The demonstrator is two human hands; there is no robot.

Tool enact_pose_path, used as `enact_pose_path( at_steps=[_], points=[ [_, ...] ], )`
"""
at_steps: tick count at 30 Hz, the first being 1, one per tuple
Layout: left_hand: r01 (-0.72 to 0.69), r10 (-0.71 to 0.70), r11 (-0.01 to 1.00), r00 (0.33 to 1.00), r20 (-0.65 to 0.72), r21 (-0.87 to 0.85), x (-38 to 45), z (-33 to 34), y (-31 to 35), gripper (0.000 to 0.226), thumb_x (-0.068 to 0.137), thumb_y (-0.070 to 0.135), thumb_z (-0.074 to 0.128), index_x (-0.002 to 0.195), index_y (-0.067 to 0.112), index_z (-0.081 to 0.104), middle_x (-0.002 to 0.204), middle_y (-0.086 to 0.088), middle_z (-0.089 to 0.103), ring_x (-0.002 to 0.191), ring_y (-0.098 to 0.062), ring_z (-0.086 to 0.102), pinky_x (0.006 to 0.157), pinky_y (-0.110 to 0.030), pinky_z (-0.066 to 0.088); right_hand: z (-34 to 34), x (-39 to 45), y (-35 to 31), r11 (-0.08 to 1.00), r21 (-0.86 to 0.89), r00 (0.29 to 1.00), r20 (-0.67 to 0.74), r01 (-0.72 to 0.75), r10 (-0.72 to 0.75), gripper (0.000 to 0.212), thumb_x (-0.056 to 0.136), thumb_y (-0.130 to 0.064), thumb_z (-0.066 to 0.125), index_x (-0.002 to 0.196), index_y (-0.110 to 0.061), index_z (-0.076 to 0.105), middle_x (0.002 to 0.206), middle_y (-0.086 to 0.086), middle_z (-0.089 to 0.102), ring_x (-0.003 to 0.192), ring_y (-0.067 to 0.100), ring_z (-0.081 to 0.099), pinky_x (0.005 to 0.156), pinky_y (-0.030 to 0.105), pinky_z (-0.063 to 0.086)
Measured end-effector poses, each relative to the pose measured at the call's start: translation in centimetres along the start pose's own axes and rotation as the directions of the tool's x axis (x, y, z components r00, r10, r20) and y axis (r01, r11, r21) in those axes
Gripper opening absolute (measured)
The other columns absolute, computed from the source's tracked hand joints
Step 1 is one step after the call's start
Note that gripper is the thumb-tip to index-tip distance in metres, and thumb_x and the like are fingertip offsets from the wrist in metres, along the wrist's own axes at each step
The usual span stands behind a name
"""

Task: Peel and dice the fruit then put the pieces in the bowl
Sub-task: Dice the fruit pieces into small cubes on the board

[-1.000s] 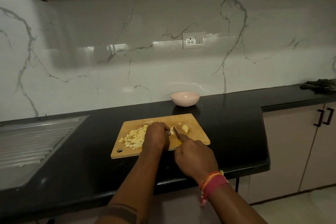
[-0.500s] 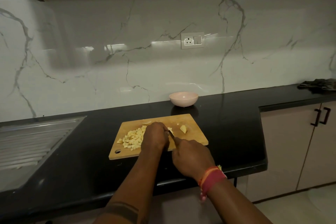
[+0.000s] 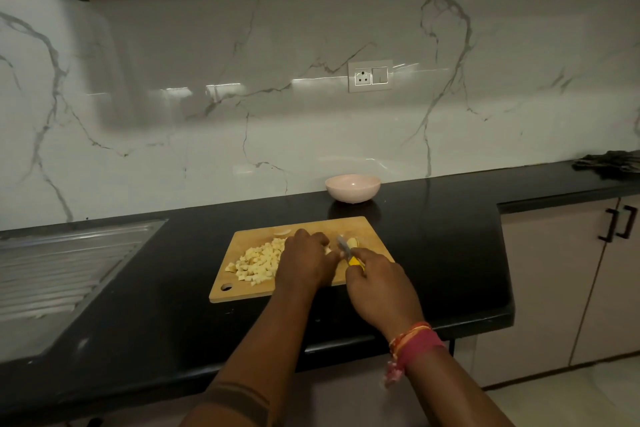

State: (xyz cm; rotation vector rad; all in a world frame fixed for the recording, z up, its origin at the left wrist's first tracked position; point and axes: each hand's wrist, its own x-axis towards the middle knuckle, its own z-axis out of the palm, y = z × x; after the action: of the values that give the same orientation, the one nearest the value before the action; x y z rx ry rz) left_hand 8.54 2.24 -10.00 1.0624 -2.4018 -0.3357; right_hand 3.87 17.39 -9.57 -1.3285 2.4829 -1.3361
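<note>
Cutting board (image 3: 242,289) sat at frame center, bowl (image 3: 352,187) above it, diced pile (image 3: 258,262) center-left. My left hand (image 3: 306,262) curled over a fruit piece, mostly hidden. My right hand (image 3: 375,282) gripped the knife (image 3: 348,251). Risk: blade close to my left fingers could nick them.

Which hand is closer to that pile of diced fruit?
Left. The left hand rests on the cutting board right against the diced fruit pile. The right hand grips the knife on the left hand's far side.

Left hand (image 3: 306,258) curled knuckles-up, right hand (image 3: 375,284) gripping, both forearms extended forward
</note>
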Motion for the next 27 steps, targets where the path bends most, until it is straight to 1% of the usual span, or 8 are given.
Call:
enact_pose_path(
  at_steps=[2, 4, 8, 12, 15, 19, 23, 27],
  points=[
    [-0.009, 0.009, 1.000, 1.000, -0.022, -0.028, 0.1, 0.0, -0.1, 0.033, 0.097, 0.042, 0.060, 0.126, 0.027, 0.068, 0.125, -0.003, 0.057, 0.113, -0.021, 0.055, 0.093, -0.040, 0.053, 0.1, 0.5, 0.0, 1.000, -0.017, 1.000, 0.018, -0.014, 0.014, 0.046, 0.097, -0.033, 0.043, 0.141, -0.034, 0.054, 0.100, -0.004, 0.068, 0.076, 0.014, 0.062, 0.058, 0.028, 0.044],
    [-0.039, 0.038, 0.997, 0.999, -0.024, -0.064, 0.1, 0.0, -0.4, 0.026, 0.099, 0.029, 0.060, 0.123, 0.027, 0.071, 0.123, -0.001, 0.061, 0.112, -0.019, 0.057, 0.096, -0.039, 0.053, 0.2, 0.7, -0.1, 0.999, -0.035, 0.999, 0.025, -0.024, 0.025, 0.047, 0.096, -0.034, 0.042, 0.142, -0.034, 0.053, 0.098, -0.004, 0.067, 0.076, 0.014, 0.062, 0.059, 0.028, 0.043],
    [-0.077, 0.076, 0.990, 0.997, -0.010, -0.116, 0.1, -0.3, -1.0, 0.031, 0.094, 0.007, 0.067, 0.119, 0.024, 0.074, 0.122, 0.004, 0.069, 0.110, -0.014, 0.064, 0.097, -0.028, 0.051, 0.4, 0.3, -0.4, 0.993, -0.116, 1.000, 0.007, -0.011, 0.012, 0.049, 0.097, -0.034, 0.041, 0.146, -0.036, 0.048, 0.081, -0.007, 0.058, 0.072, 0.013, 0.057, 0.056, 0.028, 0.041],
    [-0.055, 0.052, 0.989, 0.998, -0.026, -0.140, 0.1, -0.4, -1.3, 0.038, 0.089, -0.002, 0.068, 0.117, 0.023, 0.075, 0.120, 0.003, 0.070, 0.106, -0.011, 0.066, 0.094, -0.024, 0.053, 0.5, -0.1, -0.7, 0.982, -0.190, 1.000, -0.010, -0.013, 0.011, 0.054, 0.097, -0.033, 0.041, 0.150, -0.038, 0.040, 0.080, -0.005, 0.058, 0.071, 0.015, 0.057, 0.061, 0.030, 0.047],
    [-0.040, 0.032, 0.986, 0.998, -0.054, -0.162, 0.0, -0.4, -1.5, 0.033, 0.090, 0.000, 0.067, 0.112, 0.024, 0.076, 0.118, 0.004, 0.070, 0.104, -0.012, 0.066, 0.093, -0.027, 0.054, 0.5, 0.0, -0.7, 0.977, -0.213, 1.000, 0.006, -0.019, 0.020, 0.054, 0.097, -0.034, 0.040, 0.151, -0.038, 0.040, 0.086, -0.002, 0.061, 0.073, 0.016, 0.057, 0.065, 0.031, 0.049],
    [-0.022, 0.010, 0.978, 0.998, -0.057, -0.208, 0.0, -0.5, -1.6, 0.020, 0.096, 0.014, 0.067, 0.111, 0.025, 0.075, 0.115, 0.004, 0.071, 0.099, -0.012, 0.066, 0.093, -0.030, 0.055, 0.5, -0.3, -0.7, 0.965, -0.258, 0.998, 0.058, 0.041, -0.027, 0.051, 0.098, -0.035, 0.038, 0.149, -0.037, 0.043, 0.094, 0.000, 0.068, 0.071, 0.015, 0.054, 0.062, 0.029, 0.042],
    [-0.041, 0.031, 0.992, 0.996, -0.085, -0.116, 0.0, -0.3, -1.3, 0.027, 0.097, 0.017, 0.066, 0.123, 0.021, 0.072, 0.123, 0.002, 0.071, 0.110, -0.016, 0.065, 0.097, -0.029, 0.050, 0.5, -0.4, -0.5, 0.967, -0.246, 0.997, 0.062, 0.061, -0.047, 0.052, 0.097, -0.035, 0.039, 0.149, -0.041, 0.042, 0.087, -0.003, 0.066, 0.070, 0.012, 0.056, 0.061, 0.029, 0.045],
    [-0.039, 0.036, 0.999, 0.997, -0.070, -0.032, 0.1, -0.4, -0.9, 0.028, 0.096, 0.014, 0.066, 0.122, 0.020, 0.074, 0.119, 0.000, 0.072, 0.105, -0.017, 0.066, 0.090, -0.028, 0.051, 0.6, -0.7, -0.4, 0.980, -0.196, 0.999, -0.019, 0.031, -0.035, 0.058, 0.097, -0.034, 0.040, 0.153, -0.044, 0.033, 0.075, -0.007, 0.060, 0.064, 0.009, 0.055, 0.055, 0.028, 0.046]
  ],
)
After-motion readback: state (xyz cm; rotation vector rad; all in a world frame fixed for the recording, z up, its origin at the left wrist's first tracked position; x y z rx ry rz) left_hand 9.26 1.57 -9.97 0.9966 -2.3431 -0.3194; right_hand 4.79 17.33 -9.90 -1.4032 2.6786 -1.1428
